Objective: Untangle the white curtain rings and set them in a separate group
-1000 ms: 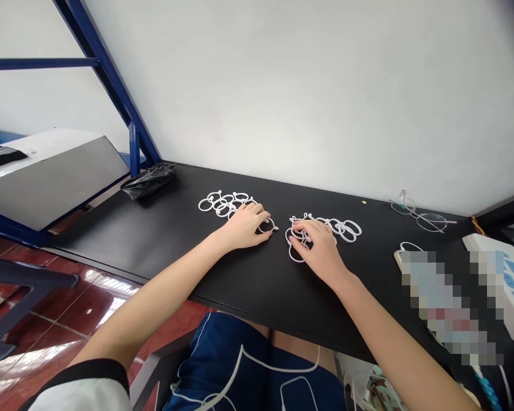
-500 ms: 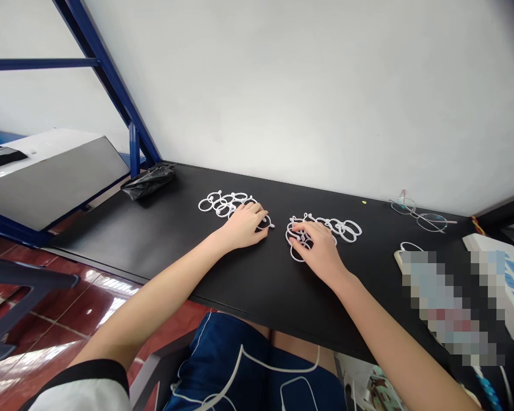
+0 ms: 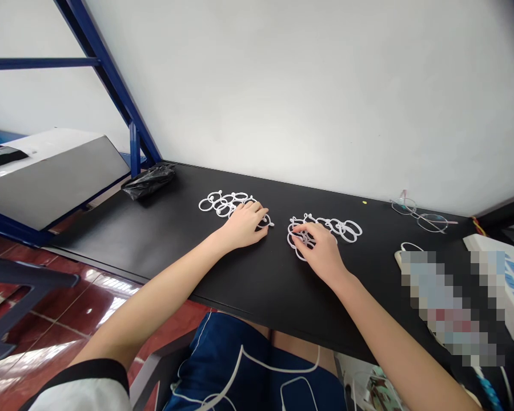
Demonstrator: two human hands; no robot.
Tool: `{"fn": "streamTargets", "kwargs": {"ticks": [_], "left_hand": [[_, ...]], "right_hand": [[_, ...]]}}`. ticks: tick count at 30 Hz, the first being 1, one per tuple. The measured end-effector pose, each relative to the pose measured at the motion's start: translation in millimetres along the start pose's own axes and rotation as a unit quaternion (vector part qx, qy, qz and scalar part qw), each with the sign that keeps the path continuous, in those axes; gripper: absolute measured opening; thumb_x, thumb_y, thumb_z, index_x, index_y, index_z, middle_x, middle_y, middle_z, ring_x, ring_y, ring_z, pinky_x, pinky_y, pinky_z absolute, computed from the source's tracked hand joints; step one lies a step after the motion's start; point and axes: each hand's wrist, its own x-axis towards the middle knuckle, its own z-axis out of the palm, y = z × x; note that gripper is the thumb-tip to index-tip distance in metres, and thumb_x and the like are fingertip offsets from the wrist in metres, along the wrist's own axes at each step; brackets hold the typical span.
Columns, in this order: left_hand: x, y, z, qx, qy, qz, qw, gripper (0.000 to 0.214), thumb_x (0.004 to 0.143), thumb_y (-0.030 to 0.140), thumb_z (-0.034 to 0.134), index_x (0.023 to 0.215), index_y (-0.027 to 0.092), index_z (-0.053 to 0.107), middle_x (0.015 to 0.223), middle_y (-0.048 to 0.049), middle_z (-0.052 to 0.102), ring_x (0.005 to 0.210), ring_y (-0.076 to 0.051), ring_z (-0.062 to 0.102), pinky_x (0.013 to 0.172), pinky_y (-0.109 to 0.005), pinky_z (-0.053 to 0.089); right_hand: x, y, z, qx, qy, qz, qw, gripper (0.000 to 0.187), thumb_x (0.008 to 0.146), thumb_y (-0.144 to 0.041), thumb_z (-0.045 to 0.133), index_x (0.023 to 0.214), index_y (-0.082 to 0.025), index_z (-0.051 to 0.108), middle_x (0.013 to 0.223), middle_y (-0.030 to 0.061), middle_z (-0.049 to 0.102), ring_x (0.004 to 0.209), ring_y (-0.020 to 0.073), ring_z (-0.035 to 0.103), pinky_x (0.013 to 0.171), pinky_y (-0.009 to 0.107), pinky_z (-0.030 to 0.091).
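Observation:
Two groups of white plastic rings with small knobs lie on the black tabletop. My left hand rests over the right end of the left group of rings. Its thumb stands apart from the fingers, and part of a ring shows between them. My right hand is curved over the right group of rings. Thumb and index finger touch rings at the group's left side, with a small gap between their tips. The palm hides several rings there. Neither hand lifts anything visible.
A crumpled black plastic bag lies at the back left, by a blue metal frame. Eyeglasses sit at the back right. Nearer are a blurred phone-like device and a white box with blue labels. A white cable crosses my lap.
My right thumb has drawn closer to the index finger, and the rings under them have shifted slightly. My left hand has stayed nearly still.

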Motion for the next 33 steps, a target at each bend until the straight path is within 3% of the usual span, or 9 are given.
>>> {"fn": "streamTargets", "kwargs": {"ticks": [10, 18, 24, 33], "left_hand": [[0, 1, -0.2, -0.007, 0.001, 0.002, 1.0, 0.04, 0.093, 0.034, 0.048, 0.126, 0.011, 0.057, 0.115, -0.0132, 0.062, 0.112, -0.028, 0.057, 0.095, -0.043, 0.046], [-1, 0, 0.4, -0.016, 0.008, 0.005, 1.0, 0.039, 0.093, 0.033, 0.049, 0.125, 0.012, 0.057, 0.114, -0.0133, 0.062, 0.109, -0.029, 0.057, 0.095, -0.044, 0.046], [-1, 2, -1.7, -0.045, 0.035, 0.011, 0.998, 0.038, 0.091, 0.034, 0.054, 0.123, 0.014, 0.058, 0.117, -0.0129, 0.06, 0.11, -0.028, 0.055, 0.096, -0.045, 0.046], [-1, 11, -8.3, -0.186, 0.047, 0.103, 0.976, 0.044, 0.085, 0.033, 0.065, 0.127, 0.02, 0.056, 0.124, -0.0106, 0.059, 0.115, -0.025, 0.053, 0.103, -0.044, 0.042]], "right_hand": [[0, -2, -1, -0.01, 0.014, -0.007, 1.0, 0.008, 0.084, -0.017, 0.059, 0.079, -0.022, 0.064, 0.08, 0.0027, 0.07, 0.082, 0.0243, 0.065, 0.08, 0.04, 0.048], [-1, -4, -1, 0.024, 0.086, -0.039, 0.995, 0.011, 0.088, -0.018, 0.055, 0.085, -0.024, 0.064, 0.086, 0.0042, 0.071, 0.086, 0.0248, 0.066, 0.082, 0.043, 0.052], [0, -6, -1, 0.023, 0.128, -0.069, 0.989, 0.014, 0.088, -0.016, 0.058, 0.086, -0.025, 0.068, 0.094, 0.0054, 0.073, 0.102, 0.0267, 0.067, 0.094, 0.049, 0.051], [0, -3, 1, 0.033, 0.106, -0.084, 0.99, 0.013, 0.087, -0.016, 0.06, 0.087, -0.025, 0.069, 0.093, 0.004, 0.076, 0.103, 0.0255, 0.07, 0.106, 0.054, 0.044]]}}
